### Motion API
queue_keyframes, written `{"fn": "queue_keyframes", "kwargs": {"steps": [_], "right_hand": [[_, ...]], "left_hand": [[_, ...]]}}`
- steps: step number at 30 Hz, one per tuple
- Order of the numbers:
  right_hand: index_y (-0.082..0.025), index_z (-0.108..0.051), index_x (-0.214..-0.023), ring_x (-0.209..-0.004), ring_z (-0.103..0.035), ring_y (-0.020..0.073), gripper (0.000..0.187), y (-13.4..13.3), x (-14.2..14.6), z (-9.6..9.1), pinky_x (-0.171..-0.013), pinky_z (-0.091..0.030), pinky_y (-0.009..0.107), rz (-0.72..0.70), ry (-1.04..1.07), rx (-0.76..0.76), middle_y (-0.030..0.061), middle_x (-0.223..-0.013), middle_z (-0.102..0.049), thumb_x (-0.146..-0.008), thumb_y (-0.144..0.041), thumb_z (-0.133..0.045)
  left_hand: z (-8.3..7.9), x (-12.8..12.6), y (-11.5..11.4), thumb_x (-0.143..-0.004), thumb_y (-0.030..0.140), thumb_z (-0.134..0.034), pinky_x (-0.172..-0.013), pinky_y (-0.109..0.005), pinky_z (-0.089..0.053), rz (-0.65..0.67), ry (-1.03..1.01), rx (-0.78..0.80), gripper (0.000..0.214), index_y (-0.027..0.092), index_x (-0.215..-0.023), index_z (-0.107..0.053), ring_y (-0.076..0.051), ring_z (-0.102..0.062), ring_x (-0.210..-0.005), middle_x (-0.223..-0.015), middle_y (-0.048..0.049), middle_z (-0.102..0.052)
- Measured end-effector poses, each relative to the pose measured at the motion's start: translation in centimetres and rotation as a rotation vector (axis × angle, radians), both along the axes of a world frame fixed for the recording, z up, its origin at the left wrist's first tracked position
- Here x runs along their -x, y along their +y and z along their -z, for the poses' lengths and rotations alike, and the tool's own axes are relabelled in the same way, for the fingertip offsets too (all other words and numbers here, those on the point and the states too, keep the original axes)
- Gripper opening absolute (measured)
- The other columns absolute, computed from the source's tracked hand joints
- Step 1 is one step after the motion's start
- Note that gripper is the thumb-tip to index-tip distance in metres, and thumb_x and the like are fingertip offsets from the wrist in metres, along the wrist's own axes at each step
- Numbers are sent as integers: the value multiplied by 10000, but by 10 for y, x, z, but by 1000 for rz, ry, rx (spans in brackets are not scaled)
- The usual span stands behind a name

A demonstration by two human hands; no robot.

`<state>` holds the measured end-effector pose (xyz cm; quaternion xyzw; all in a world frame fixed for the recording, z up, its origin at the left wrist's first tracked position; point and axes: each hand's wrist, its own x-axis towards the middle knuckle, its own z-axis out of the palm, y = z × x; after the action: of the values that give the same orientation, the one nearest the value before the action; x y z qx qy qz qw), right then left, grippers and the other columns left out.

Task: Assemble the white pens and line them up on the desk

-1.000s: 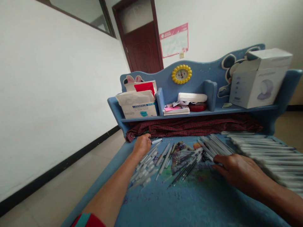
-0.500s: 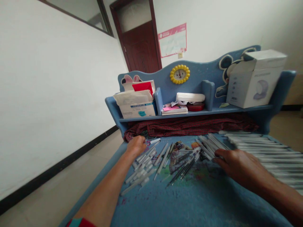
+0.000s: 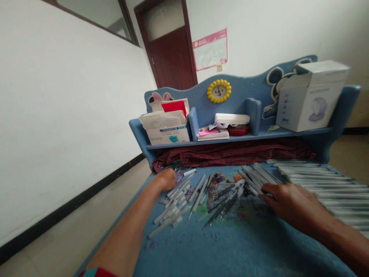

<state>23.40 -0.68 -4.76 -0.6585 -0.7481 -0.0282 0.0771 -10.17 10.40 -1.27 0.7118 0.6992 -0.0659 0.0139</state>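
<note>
My left hand (image 3: 165, 179) is curled into a fist at the far left of the blue desk (image 3: 219, 246), at the top of a scatter of short white pen parts (image 3: 173, 209). What it holds is hidden. My right hand (image 3: 288, 202) lies palm down, fingers together, on the near end of a row of long white pen barrels (image 3: 325, 184). Its fingertips touch the barrels beside a bunch of thin dark refills (image 3: 223, 206). A few more white tubes (image 3: 200, 192) lie between the hands.
A red checked cloth (image 3: 236, 154) lies bunched under the desk's shelf (image 3: 245, 136). The shelf carries a mask box (image 3: 168, 132), papers (image 3: 213, 134), a red tin (image 3: 240, 130) and a large white carton (image 3: 309, 102). A yellow clock (image 3: 219, 90) sits above it. White wall and floor lie to the left.
My left hand has drawn back a little from the cloth's edge toward me and closed into a tighter fist. My right hand has stayed on the barrels.
</note>
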Motion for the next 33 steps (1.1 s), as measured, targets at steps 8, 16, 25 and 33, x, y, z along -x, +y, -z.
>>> {"fn": "queue_keyframes", "kwargs": {"steps": [8,16,25,33], "right_hand": [[-274,-639,-784,-642,-661,249,247,-2,1,0,-495,-391,285,-20,-3,-15,36,-635,-682,-844,-315,-403],[-253,-637,-747,-624,-653,233,251,-1,0,-4,-497,-382,272,0,3,-13,45,-616,-670,-841,-321,-414],[-229,-639,-779,-710,-667,248,251,1,2,-10,-546,-408,279,33,-27,8,74,-698,-694,-839,-280,-401],[-227,-637,-791,-700,-669,242,257,-3,13,-2,-552,-424,284,-31,5,25,63,-674,-691,-849,-269,-390]], "left_hand": [[-4,5,-9,-556,105,-533,-464,-192,-380,25,-118,144,123,179,-469,-578,-118,-522,-458,-400,50,-496],[0,-6,-9,-580,129,-511,-475,-190,-370,106,-181,168,127,191,-495,-582,-125,-540,-498,-436,45,-522],[-3,-12,-10,-570,119,-515,-498,-197,-355,208,-158,131,134,195,-494,-595,-134,-540,-559,-481,40,-542],[-2,-10,-15,-613,138,-540,-532,-199,-362,222,-135,56,122,197,-588,-643,-140,-569,-635,-575,22,-604]]}}
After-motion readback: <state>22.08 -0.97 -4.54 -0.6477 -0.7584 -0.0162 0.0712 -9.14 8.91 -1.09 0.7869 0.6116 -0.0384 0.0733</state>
